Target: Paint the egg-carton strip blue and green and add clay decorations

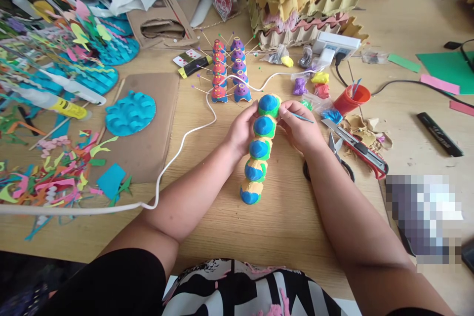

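A strip of egg-carton cups [260,148], tan with blue tops and green patches, is held up over the wooden table. Around the left side of its far end are the fingers of my left hand [242,131]. My right hand [300,126] is closed at the right side of the same end, with a thin blue stick [302,118] between its fingers, pointing right. Beyond the strip stand two finished-looking rows of cups, one red [219,70] and one purple [239,66], with pins sticking out.
A white cable [185,140] crosses the table left of the strip. Scissors [336,147] and a box cutter [361,150] lie by my right forearm. A red cup [351,99] stands behind them. Cardboard [148,158] and paper scraps [55,177] lie left.
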`<act>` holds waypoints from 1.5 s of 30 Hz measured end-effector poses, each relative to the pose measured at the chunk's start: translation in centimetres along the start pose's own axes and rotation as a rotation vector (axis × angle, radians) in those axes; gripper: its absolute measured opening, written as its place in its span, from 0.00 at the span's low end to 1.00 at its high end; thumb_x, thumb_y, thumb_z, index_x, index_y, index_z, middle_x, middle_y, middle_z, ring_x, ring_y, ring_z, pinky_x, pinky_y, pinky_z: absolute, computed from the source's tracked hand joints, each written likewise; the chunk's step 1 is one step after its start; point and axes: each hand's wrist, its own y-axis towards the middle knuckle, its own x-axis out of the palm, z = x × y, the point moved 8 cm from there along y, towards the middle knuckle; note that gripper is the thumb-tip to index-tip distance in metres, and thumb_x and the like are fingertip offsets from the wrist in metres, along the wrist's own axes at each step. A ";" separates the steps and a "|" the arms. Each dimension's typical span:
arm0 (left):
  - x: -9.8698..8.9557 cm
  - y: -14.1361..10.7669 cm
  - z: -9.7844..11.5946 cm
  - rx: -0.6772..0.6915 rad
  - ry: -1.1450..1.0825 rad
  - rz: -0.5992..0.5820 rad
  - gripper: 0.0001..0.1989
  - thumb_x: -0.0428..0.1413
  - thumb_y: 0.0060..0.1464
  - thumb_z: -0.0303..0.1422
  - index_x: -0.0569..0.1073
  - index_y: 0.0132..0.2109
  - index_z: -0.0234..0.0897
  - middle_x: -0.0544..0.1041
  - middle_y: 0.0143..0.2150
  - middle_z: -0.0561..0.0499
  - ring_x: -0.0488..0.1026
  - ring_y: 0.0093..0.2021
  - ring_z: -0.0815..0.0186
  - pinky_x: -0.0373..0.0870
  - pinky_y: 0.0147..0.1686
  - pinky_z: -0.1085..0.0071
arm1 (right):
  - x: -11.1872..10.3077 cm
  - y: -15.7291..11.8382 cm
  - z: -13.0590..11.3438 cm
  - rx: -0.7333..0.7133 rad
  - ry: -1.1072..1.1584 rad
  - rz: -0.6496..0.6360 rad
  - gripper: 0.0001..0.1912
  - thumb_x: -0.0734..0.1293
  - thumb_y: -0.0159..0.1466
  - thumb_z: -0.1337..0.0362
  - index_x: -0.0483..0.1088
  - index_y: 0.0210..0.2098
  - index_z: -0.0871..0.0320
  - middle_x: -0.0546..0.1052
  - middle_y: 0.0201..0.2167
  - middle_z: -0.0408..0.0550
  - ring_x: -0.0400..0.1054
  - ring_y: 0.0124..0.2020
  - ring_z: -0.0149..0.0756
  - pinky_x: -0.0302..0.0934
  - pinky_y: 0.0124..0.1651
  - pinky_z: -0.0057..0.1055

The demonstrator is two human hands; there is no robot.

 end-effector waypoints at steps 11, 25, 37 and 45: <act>-1.2 -0.1 -0.2 -0.023 0.070 0.031 0.35 0.56 0.56 0.72 0.77 0.40 0.44 0.76 0.28 0.47 0.75 0.31 0.57 0.70 0.33 0.59 | -1.2 0.5 -1.0 -0.068 0.040 0.098 0.20 0.83 0.57 0.50 0.71 0.37 0.49 0.76 0.27 0.37 0.70 0.29 0.29 0.65 0.34 0.28; -1.3 0.1 -0.5 -0.022 -0.039 0.022 0.33 0.56 0.57 0.71 0.80 0.43 0.45 0.80 0.34 0.46 0.71 0.33 0.59 0.67 0.37 0.58 | 0.5 -0.1 -1.5 -0.026 0.047 -0.041 0.28 0.87 0.49 0.44 0.72 0.31 0.51 0.73 0.25 0.38 0.66 0.28 0.29 0.63 0.34 0.30; -1.3 0.1 -1.4 -0.140 -0.126 -0.040 0.21 0.61 0.61 0.59 0.81 0.42 0.47 0.81 0.32 0.45 0.79 0.32 0.54 0.70 0.30 0.62 | -0.7 0.3 -1.5 -0.182 -0.061 0.005 0.25 0.85 0.55 0.41 0.75 0.32 0.51 0.73 0.28 0.38 0.64 0.32 0.30 0.60 0.38 0.30; -1.0 -0.1 -2.1 -0.262 -0.341 -0.027 0.17 0.57 0.66 0.51 0.82 0.49 0.48 0.81 0.29 0.46 0.81 0.28 0.54 0.72 0.24 0.64 | -0.7 0.4 -1.5 -0.194 -0.064 0.001 0.25 0.84 0.56 0.40 0.75 0.33 0.51 0.73 0.28 0.38 0.65 0.32 0.30 0.60 0.38 0.30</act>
